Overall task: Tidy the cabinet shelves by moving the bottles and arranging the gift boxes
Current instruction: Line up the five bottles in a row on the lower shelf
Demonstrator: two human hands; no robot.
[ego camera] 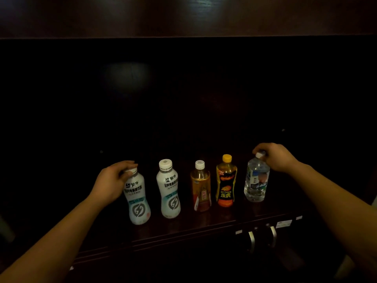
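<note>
Forearms (51, 242) low in my view. Left grip (113, 180) clamped on cap of 1st white bottle (138, 203). Then 2nd white bottle (169, 193), tea bottle (201, 190), orange bottle (226, 186), upright on shelf (183, 225). Right grip (275, 158) clamped on cap of clear bottle (256, 182).

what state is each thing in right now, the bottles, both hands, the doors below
left white bottle, upright, capped, held
second white bottle, upright, capped, free
amber bottle, upright, capped, free
yellow-capped bottle, upright, capped, free
water bottle, upright, capped, held
left hand, grips the left white bottle by its cap
right hand, grips the water bottle by its cap
cabinet doors, look shut
</note>
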